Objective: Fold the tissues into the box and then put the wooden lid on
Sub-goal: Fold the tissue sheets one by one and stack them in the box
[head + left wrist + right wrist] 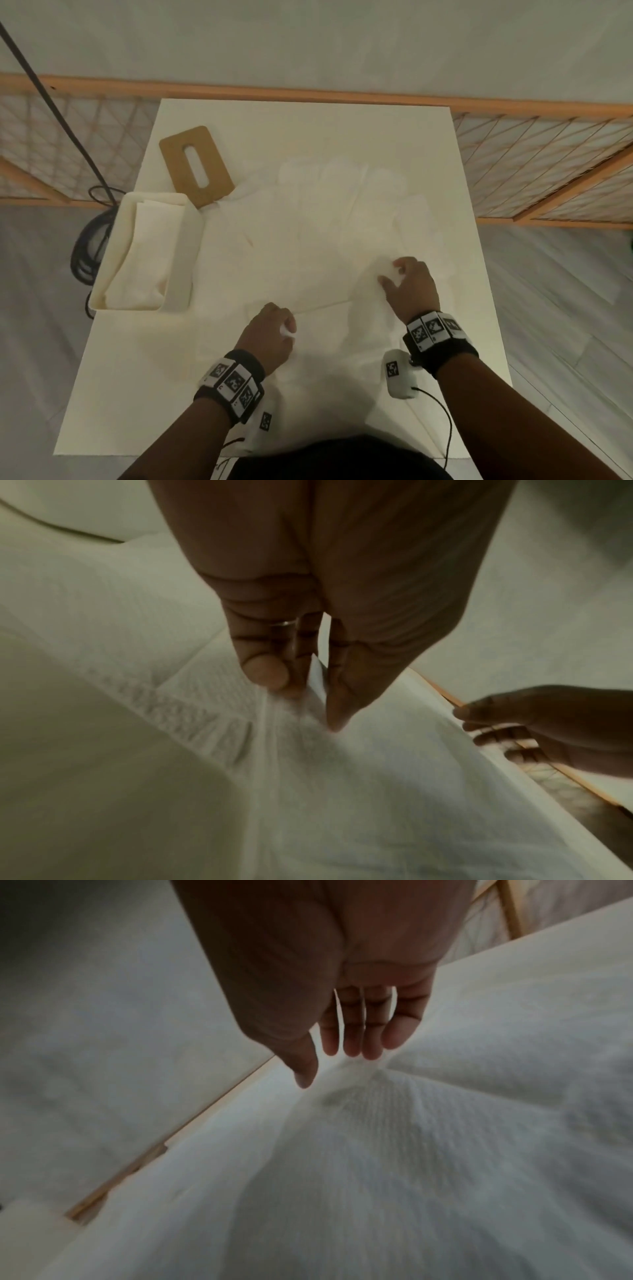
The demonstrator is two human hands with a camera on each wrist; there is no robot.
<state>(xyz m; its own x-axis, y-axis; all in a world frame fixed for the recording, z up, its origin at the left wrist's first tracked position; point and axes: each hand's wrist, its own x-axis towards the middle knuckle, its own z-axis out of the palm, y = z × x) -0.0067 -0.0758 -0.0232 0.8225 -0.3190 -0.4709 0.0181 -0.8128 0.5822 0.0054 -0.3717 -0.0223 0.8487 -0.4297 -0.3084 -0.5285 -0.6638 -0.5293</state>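
Head view, box (pixel 191 219): one, table's (pixel 120 394) left edge, folded tissues (pixel 144 260) inside.
Wooden lid (pixel 196 165): one, behind box.
Loose tissue (pixel 308 240): mid-table.
Left hand (pixel 270 334): pinches it.
Right hand (pixel 411 284): fingers bunch it.

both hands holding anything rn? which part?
Yes: left hand and right hand each pinch the spread tissue, the left at its near edge, the right at a bunched fold further right.

Your white tissue sheets (pixel 308 240) lie spread and rumpled across the table's middle; the cream box (pixel 144 253) sits open at nine o'clock with folded tissues (pixel 144 250) inside, and the brown slotted wooden lid (pixel 197 165) lies flat at eleven o'clock, just beyond it
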